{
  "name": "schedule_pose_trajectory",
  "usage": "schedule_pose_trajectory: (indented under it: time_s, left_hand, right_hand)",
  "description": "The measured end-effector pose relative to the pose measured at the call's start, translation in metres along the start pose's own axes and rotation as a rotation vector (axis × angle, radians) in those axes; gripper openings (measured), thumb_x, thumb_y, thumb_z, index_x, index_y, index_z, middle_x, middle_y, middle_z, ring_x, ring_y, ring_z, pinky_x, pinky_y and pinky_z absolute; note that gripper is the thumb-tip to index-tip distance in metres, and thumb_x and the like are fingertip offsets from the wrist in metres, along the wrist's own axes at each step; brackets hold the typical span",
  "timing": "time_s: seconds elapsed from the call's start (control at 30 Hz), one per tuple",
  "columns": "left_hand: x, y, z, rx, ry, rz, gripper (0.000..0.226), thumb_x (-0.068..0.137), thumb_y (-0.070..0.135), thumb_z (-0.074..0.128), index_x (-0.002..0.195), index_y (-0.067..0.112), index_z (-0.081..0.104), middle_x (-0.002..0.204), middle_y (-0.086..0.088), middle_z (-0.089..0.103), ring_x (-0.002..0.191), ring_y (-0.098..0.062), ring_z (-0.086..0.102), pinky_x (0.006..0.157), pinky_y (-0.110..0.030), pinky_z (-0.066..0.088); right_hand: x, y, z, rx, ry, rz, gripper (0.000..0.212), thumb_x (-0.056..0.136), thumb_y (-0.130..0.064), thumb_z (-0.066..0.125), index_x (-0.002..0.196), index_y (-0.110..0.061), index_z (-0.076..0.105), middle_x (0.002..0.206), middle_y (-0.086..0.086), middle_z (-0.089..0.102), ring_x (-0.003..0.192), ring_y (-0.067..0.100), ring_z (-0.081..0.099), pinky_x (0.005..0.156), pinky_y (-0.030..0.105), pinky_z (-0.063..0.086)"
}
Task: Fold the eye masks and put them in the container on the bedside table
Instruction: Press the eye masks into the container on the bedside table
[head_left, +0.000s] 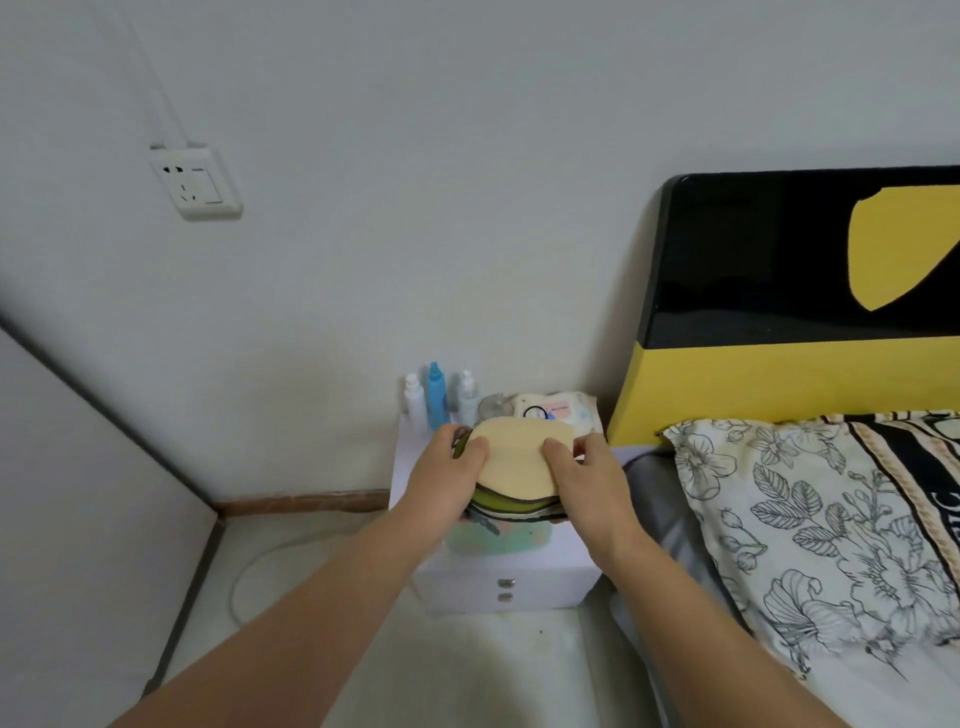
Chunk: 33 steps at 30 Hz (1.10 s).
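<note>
Both hands meet over the bedside table (566, 551), gripping a stack of folded eye masks (514, 462) from either side. The left hand (447, 478) clasps the stack at its 9 o'clock edge, thumb laid across the top; the right hand (582, 478) clasps the 3 o'clock edge the same way, thumb on top and fingers curled beneath. The uppermost mask is pale cream, and below it show green, dark and light layers, with a dark strap (483, 525) trailing out near 7 o'clock. Directly under the stack, toward 6 o'clock, sits a mint-green container (498, 540) on the table top; whether the stack touches it cannot be told, since the hands and masks hide its opening. At 12 o'clock from the stack, against the wall, stand three bottles, the middle one a blue bottle (436, 397), with a wipes pack (561, 410) toward 1 o'clock. A floral pillow (810, 519) lies on the bed at 3 o'clock, beneath a black and yellow headboard (779, 322). A wall socket (195, 184) sits far off at 10 o'clock.
</note>
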<state>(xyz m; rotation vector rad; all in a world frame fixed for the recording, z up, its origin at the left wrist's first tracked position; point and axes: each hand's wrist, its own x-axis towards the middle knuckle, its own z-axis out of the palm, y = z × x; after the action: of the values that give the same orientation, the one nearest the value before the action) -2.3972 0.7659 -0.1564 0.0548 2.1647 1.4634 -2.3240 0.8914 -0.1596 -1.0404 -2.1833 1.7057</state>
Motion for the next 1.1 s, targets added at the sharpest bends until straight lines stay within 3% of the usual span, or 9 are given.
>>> schedule_pose_trajectory:
  time_s: [0.1,0.23,0.33,0.47,0.53,0.63,0.73,1.0,1.1]
  left_hand:
    - [0.027,-0.003,0.004,-0.001,-0.02,-0.025,0.027,0.089,0.035,0.043,0.113,0.024,0.046,0.097,-0.004,0.056,0.092,-0.025,0.059,0.064,-0.039,0.057]
    - [0.061,-0.01,0.012,0.013,0.013,-0.055,0.022,0.088,0.035,0.044,0.108,0.027,0.049,0.088,0.001,0.057,0.079,-0.017,0.057,0.045,-0.023,0.044]
    - [0.084,-0.016,0.022,0.044,0.044,-0.077,0.021,0.088,0.035,0.045,0.107,0.027,0.05,0.088,0.002,0.057,0.082,-0.018,0.059,0.05,-0.027,0.049]
    - [0.111,-0.023,0.038,0.081,0.085,-0.109,0.02,0.088,0.032,0.047,0.107,0.029,0.052,0.105,-0.002,0.057,0.099,-0.025,0.057,0.086,-0.046,0.054]
    - [0.123,-0.028,0.045,0.095,0.096,-0.118,0.015,0.089,0.031,0.047,0.103,0.031,0.051,0.108,-0.003,0.056,0.1,-0.024,0.055,0.091,-0.045,0.051]
    - [0.138,-0.037,0.052,0.098,0.105,-0.141,0.017,0.089,0.033,0.047,0.105,0.028,0.051,0.107,-0.004,0.056,0.097,-0.024,0.055,0.088,-0.045,0.052]
    - [0.153,-0.048,0.055,0.155,0.11,-0.174,0.032,0.09,0.036,0.047,0.118,0.021,0.05,0.111,-0.007,0.058,0.1,-0.025,0.055,0.091,-0.045,0.05]
    - [0.203,-0.09,0.062,0.226,0.106,-0.207,0.031,0.092,0.03,0.045,0.12,0.017,0.049,0.108,-0.005,0.055,0.096,-0.022,0.052,0.088,-0.04,0.048]
    - [0.221,-0.112,0.066,0.264,0.111,-0.219,0.031,0.093,0.029,0.043,0.121,0.016,0.047,0.115,-0.008,0.057,0.093,-0.018,0.049,0.081,-0.031,0.041]
  right_hand:
    - [0.028,0.005,0.007,-0.02,-0.008,0.02,0.022,0.089,-0.035,0.049,0.09,-0.013,0.046,0.076,-0.003,0.05,0.069,0.01,0.049,0.06,0.03,0.042]
    - [0.063,0.018,0.015,-0.06,-0.036,0.046,0.024,0.09,-0.036,0.049,0.095,-0.013,0.048,0.078,-0.004,0.051,0.072,0.01,0.051,0.056,0.025,0.04]
    - [0.09,0.031,0.019,-0.065,-0.074,0.072,0.023,0.09,-0.036,0.048,0.096,-0.015,0.047,0.08,-0.003,0.052,0.073,0.008,0.051,0.058,0.024,0.042]
    - [0.123,0.048,0.021,-0.079,-0.124,0.101,0.02,0.091,-0.035,0.048,0.099,-0.018,0.043,0.085,-0.002,0.052,0.076,0.007,0.051,0.062,0.025,0.044]
    - [0.137,0.057,0.024,-0.105,-0.151,0.121,0.019,0.092,-0.036,0.047,0.101,-0.02,0.041,0.094,0.0,0.051,0.084,0.014,0.053,0.07,0.028,0.046]
    - [0.155,0.069,0.031,-0.153,-0.192,0.143,0.019,0.093,-0.036,0.044,0.102,-0.021,0.038,0.1,0.0,0.049,0.09,0.016,0.052,0.07,0.025,0.047]
    - [0.168,0.08,0.039,-0.176,-0.22,0.154,0.019,0.094,-0.037,0.043,0.1,-0.019,0.039,0.093,-0.001,0.05,0.076,0.008,0.05,0.057,0.019,0.042]
    - [0.199,0.11,0.073,-0.197,-0.193,0.214,0.033,0.094,-0.033,0.043,0.121,-0.013,0.042,0.098,0.003,0.055,0.085,0.016,0.053,0.074,0.031,0.049]
    - [0.209,0.129,0.09,-0.181,-0.158,0.22,0.026,0.094,-0.029,0.043,0.118,-0.018,0.042,0.087,-0.003,0.053,0.075,0.009,0.051,0.063,0.022,0.045]
